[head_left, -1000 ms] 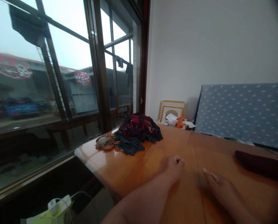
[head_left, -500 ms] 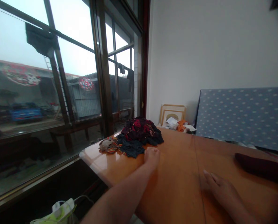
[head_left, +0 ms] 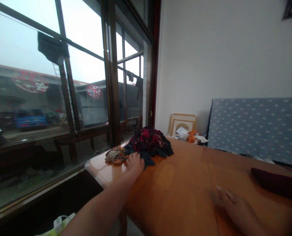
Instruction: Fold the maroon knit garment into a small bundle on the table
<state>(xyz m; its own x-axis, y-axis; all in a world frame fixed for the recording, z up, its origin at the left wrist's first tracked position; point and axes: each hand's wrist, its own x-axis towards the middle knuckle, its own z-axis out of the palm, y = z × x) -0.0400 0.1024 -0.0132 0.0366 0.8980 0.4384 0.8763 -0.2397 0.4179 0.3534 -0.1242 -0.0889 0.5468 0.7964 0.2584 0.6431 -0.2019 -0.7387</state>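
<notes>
My left hand reaches out to the front edge of a heap of crumpled clothes. Its fingers are apart and rest at dark blue-grey cloth; no grip on the cloth shows. The heap's top garment is dark with red patterns and some lettering. Just left of my fingers lies a bunched striped cloth in orange and beige. My right hand hovers low over the table's right half, loosely open with the thumb out and nothing visible in it. It is slightly blurred.
The wooden table is glossy, with a seam across it. At its right lies a dark maroon folded cloth. Beyond the far edge stand a blue dotted panel and wooden frames. Windows line the left; a power strip sits below.
My left hand has moved left along the heap's front edge, from a closed fist to parted fingers. My right hand stays nearly in place. The whole view has shifted slightly.
</notes>
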